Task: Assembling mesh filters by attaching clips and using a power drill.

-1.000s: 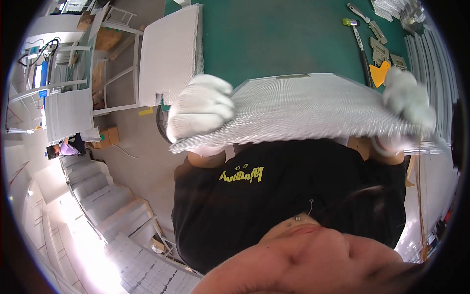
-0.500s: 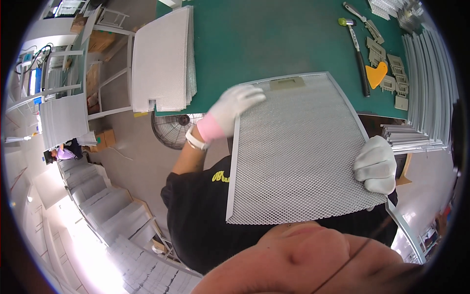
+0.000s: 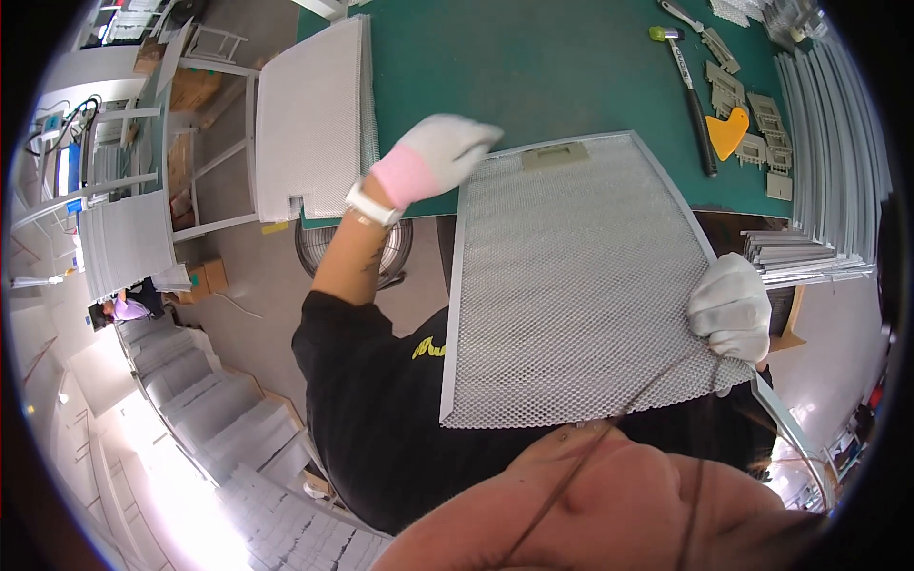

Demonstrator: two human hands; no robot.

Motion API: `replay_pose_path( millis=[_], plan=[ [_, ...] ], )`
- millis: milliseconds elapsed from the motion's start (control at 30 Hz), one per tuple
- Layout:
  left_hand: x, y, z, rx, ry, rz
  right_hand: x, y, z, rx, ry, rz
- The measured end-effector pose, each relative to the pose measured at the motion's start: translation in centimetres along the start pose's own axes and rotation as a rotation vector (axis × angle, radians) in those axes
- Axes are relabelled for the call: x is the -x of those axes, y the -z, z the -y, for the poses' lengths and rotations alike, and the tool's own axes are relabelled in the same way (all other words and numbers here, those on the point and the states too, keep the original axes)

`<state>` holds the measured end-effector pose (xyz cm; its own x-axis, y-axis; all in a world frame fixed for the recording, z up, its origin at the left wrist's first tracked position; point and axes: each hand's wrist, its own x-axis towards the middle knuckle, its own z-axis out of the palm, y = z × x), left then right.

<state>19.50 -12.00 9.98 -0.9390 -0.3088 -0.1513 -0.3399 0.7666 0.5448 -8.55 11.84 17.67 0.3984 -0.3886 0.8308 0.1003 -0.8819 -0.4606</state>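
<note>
Firstly, at far left, a stack of mesh sheets (image 3: 314, 114) lies on the green tabletop (image 3: 514, 67); below the tabletop's near edge stands a fan (image 3: 395, 249), partly hidden by the left forearm. The left hand (image 3: 438, 157), gloved, is at the panel's far left corner. Its fingers are bent and blurred; contact with the rim cannot be confirmed.

The mesh panel (image 3: 571, 295) is at centre, its far end over the tabletop, its near end in front of the torso. Trim is visible on three sides; the near edge shows bare mesh. A beige latch (image 3: 557, 157) sits at the far edge. Rightward are a mallet (image 3: 687, 86) and a yellow scraper (image 3: 727, 133).

The right hand (image 3: 731, 305) has its fingers clenched on the panel's right edge, near the corner where a strip (image 3: 788, 428) angles outward. Judged good practice: keep this grip firm, steady the far corner with the left, prevent mesh flexing, and guard against the strip snagging.

Beige fittings (image 3: 766, 119) and stacked strips (image 3: 838, 162) finish the right side.
</note>
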Motion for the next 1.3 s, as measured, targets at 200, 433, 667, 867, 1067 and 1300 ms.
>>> replay_pose_path(
  millis=[200,433,667,867,1067,1300],
  plan=[
    [-4.8,-6.4,-0.8,0.108,-0.225,0.092,0.5,-0.6,-1.2,0.005,0.001,-0.015],
    [-6.6,-4.5,-2.0,0.151,-0.256,0.315,0.9,-0.7,0.2,0.091,-0.052,-0.037],
    [-8.8,-5.9,-2.2,0.203,-0.305,0.219,0.0,-0.6,-1.2,0.052,0.09,-0.172],
    [-9.4,-0.6,-5.3,0.234,-0.023,0.205,-1.0,0.6,-1.1,0.106,0.125,-0.152],
    [2.1,8.2,-4.0,0.851,-1.157,-0.242,-3.3,4.0,-3.1,0.526,-0.321,-0.411],
    [2.5,5.1,-10.8,0.517,-0.696,-1.274,-5.5,2.9,-5.4,0.433,-0.363,-0.578]
  ],
)
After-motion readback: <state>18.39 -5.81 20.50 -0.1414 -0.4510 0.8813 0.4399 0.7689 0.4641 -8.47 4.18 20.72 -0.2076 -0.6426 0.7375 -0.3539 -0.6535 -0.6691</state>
